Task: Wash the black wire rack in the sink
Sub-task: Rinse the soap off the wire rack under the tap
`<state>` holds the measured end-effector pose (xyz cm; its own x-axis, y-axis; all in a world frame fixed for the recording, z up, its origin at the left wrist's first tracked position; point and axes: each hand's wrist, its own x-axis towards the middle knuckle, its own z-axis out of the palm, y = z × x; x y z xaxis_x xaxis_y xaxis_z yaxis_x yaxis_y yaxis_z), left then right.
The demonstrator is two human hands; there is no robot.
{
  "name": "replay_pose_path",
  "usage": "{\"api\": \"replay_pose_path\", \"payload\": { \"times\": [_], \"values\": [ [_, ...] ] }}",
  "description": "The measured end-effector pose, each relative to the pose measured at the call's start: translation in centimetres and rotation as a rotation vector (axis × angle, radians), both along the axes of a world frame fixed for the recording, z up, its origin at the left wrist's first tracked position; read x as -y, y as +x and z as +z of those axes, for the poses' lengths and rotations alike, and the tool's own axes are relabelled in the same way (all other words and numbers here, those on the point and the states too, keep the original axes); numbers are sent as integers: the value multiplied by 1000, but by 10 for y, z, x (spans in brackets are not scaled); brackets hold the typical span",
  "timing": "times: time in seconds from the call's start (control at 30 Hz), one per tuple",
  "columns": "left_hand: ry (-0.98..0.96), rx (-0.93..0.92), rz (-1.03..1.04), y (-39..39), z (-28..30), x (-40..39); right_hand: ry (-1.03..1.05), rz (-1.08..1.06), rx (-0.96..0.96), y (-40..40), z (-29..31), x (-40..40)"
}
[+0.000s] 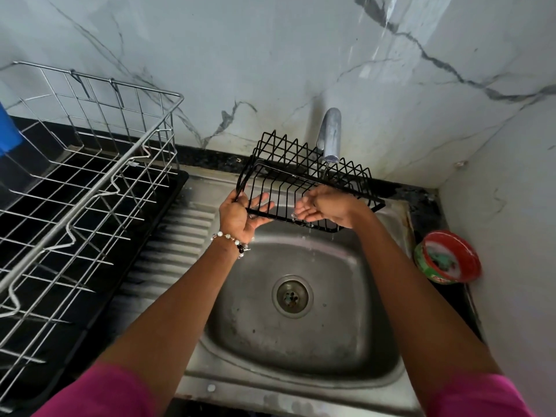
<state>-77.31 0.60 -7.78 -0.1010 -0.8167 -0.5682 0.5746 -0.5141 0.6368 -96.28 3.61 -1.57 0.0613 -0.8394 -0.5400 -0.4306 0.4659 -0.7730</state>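
1. Far left edge: blue object, mostly cut off by the frame, can't tell what it is
2. Left side of desk: steel wire dish rack standing on a black drip tray, tray edge touching the sink's ribbed drainboard
3. Left hand, beaded bracelet on the wrist: holds the left end of the black wire rack; thumb hooked over the end frame, fingers spread loosely under the bottom bars, showing through the wires
4. Black wire rack: held up in the air over the back edge of the sink, tilted, right end lower and nearer the right rim. Not touching the basin. Back wires sit just in front of and under the tap
5. Tap: comes out of the marble wall above the back edge of the sink; thin stream running from the spout down through the rack; drops falling off the rack's lower edge
6. Right hand: palm up, inside the rack near its middle under the stream; fingers loosely together, slightly cupped, gripping nothing that I can see
7. Sink basin: steel, wet, drain at centre
8. Right edge of desk, beside the sink's right rim: round red and green tub, open, contents blurred
9. Pink sleeves on both arms at the bottom edge
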Motion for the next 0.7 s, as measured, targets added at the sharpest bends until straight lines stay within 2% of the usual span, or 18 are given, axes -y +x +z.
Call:
{"api": "replay_pose_path", "payload": {
  "times": [0.07, 0.2, 0.37, 0.6, 0.7],
  "values": [
    [-19, 22, 6, 1, 1, -1, 2, 17, -61, 0, -1, 0],
    [-14, 59, -1, 2, 4, -4, 18, 1, 5, 3, 1, -2],
    [-17, 93, 5, 4, 8, -4, -17, -32, -149, -2, -5, -4],
    [-55, 110, 25, 2, 20, -7, -51, -86, -131, -6, -11, -5],
    [-57, 104, 32, 1, 23, -8, -61, -115, -54, -5, -12, -3]
  ]
}}
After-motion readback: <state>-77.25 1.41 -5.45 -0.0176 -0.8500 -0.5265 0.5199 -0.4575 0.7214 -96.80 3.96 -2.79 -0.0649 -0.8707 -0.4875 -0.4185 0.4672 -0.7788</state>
